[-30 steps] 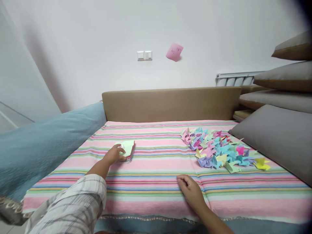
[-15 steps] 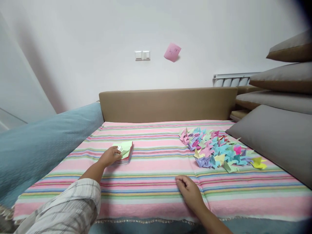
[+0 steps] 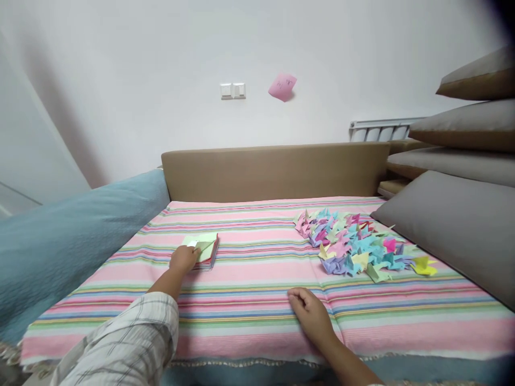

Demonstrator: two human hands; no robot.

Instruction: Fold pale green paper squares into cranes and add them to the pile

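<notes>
My left hand (image 3: 184,259) reaches out to a small stack of coloured paper squares (image 3: 207,253) on the striped cover and pinches the top light-green sheet (image 3: 203,242), whose near edge is lifted and bent. My right hand (image 3: 311,316) rests on the cover near the front edge, fingers loosely curled, holding nothing. A heap of folded paper cranes (image 3: 354,246) in pink, blue, purple, green and yellow lies to the right, well apart from both hands.
The pink striped cover (image 3: 257,300) spreads over a bed with a tan headboard (image 3: 273,171). A blue bolster (image 3: 72,236) runs along the left side. Grey cushions (image 3: 454,225) are stacked at the right. A pink note (image 3: 282,87) and light switches (image 3: 233,90) are on the wall.
My left hand has drawn back slightly and lifted the near edge of the top green sheet off the stack. The right hand has stayed put.
</notes>
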